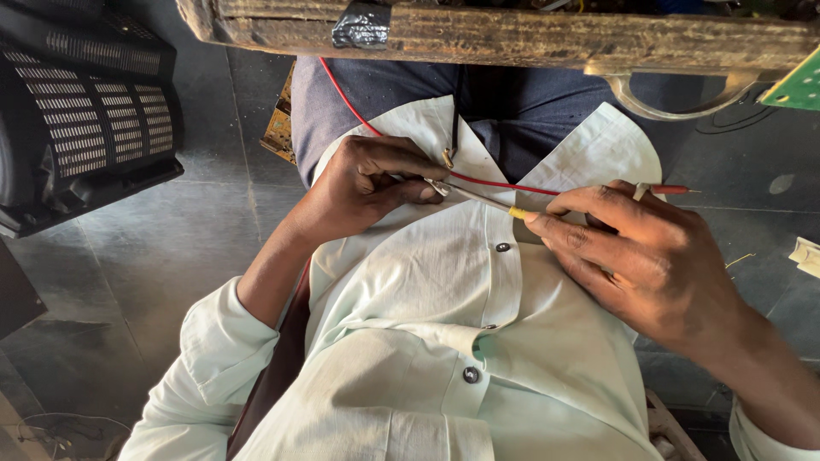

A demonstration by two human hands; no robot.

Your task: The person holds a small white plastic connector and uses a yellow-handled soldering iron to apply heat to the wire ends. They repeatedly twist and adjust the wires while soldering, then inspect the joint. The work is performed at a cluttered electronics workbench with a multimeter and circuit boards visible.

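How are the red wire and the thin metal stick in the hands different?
The red wire bends in a long curve up to the wooden bench; the metal stick is straight and short. The wire is red, the stick silvery with a yellow end. Both meet at the left hand, and the right hand holds the stick.

I was looking at a repair workshop: a worn wooden bench (512, 38) up top, a green circuit board (801, 85) at upper right, a black speaker grille (85, 119) at upper left.

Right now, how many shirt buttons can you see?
3. One dark button on the placket just below the hands, one lower at the placket fold, one below that. More may be hidden under the left hand, right hand or folds.
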